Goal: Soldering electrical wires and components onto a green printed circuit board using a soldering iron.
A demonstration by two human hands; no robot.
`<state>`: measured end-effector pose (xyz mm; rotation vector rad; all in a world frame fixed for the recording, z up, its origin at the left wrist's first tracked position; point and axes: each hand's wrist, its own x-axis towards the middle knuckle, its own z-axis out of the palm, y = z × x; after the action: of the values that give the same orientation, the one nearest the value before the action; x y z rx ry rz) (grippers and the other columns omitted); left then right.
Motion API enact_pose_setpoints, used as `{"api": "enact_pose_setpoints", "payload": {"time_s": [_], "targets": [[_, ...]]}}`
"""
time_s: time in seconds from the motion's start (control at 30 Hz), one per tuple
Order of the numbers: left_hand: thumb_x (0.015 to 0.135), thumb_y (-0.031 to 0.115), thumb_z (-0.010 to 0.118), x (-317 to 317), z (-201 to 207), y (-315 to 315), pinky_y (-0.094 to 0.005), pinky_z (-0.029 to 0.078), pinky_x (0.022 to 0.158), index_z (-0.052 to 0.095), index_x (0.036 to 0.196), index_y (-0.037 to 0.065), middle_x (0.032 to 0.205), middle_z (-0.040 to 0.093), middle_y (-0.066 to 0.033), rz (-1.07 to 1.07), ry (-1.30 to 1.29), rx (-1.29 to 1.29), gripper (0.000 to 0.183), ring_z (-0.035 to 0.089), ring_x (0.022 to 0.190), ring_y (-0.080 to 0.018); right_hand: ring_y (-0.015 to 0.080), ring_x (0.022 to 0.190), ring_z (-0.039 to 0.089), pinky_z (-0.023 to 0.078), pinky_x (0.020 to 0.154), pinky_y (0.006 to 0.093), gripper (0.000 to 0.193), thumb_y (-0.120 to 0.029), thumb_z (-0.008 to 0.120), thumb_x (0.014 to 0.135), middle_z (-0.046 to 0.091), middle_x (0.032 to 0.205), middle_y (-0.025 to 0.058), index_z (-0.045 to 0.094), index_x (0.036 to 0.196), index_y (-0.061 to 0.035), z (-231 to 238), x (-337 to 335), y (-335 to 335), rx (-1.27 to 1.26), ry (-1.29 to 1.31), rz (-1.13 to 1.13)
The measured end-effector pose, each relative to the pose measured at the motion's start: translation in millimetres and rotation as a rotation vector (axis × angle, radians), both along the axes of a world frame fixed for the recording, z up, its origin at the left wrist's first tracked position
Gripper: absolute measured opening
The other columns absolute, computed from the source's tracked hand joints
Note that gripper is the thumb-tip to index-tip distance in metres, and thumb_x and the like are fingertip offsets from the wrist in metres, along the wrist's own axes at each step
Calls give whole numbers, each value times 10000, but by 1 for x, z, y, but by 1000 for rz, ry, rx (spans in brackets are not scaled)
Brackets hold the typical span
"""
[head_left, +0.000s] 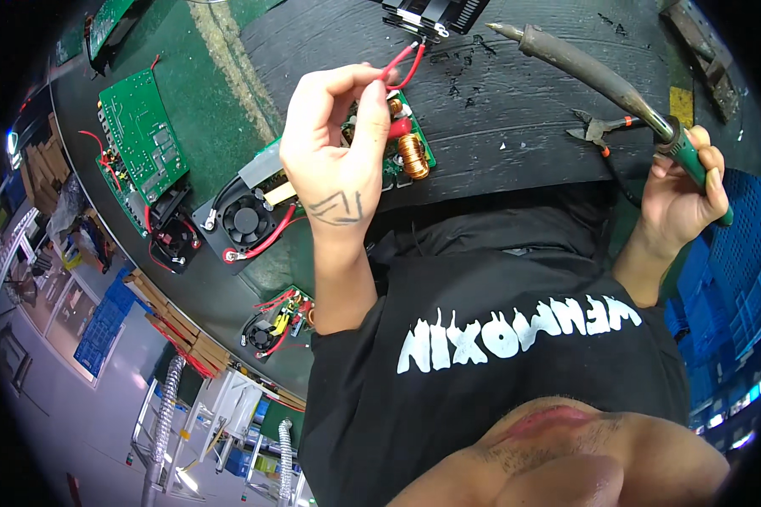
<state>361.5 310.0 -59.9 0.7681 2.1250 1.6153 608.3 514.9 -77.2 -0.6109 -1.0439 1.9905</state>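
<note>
My left hand (338, 148) is closed, thumb and fingertips pinching a red wire (401, 57). The wire's bare end points up toward a black finned part (438, 12) at the top of the view. A second stretch of red wire (419, 63) loops beside it. Behind that hand, partly covered by it, lies a circuit board with a copper coil (413, 156). My right hand (689, 186) grips the green handle of a soldering iron (588, 76). Its tip points left, toward the finned part but apart from it and from the wire.
Small cutters (599, 128) with orange-marked handles lie on the black mat (499, 160). To the left are a green circuit board (144, 135), a black fan (247, 221) and a smaller wired board (289, 311). A dark metal piece (703, 63) lies far right, above blue crates (727, 262).
</note>
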Motion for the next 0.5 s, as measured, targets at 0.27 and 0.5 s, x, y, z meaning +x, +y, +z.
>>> {"api": "enact_pose_setpoints", "payload": {"time_s": [0.27, 0.5], "targets": [[738, -38, 660, 7, -10, 15, -227, 431, 612, 641, 812, -8, 747, 571, -53, 59, 172, -19, 83, 540, 668, -125, 232, 682, 554, 448, 555, 279, 290, -270, 505, 820, 563, 972, 131, 636, 942, -42, 2, -10, -12, 36, -78, 11], [707, -38, 681, 7, -12, 14, -237, 435, 592, 648, 799, 2, 726, 575, -65, 40, 306, -26, 106, 555, 651, -149, 280, 636, 586, 497, 576, 360, 291, -219, 422, 849, 582, 980, 191, 591, 936, 2, -7, -17, -15, 5, -12, 44]]}}
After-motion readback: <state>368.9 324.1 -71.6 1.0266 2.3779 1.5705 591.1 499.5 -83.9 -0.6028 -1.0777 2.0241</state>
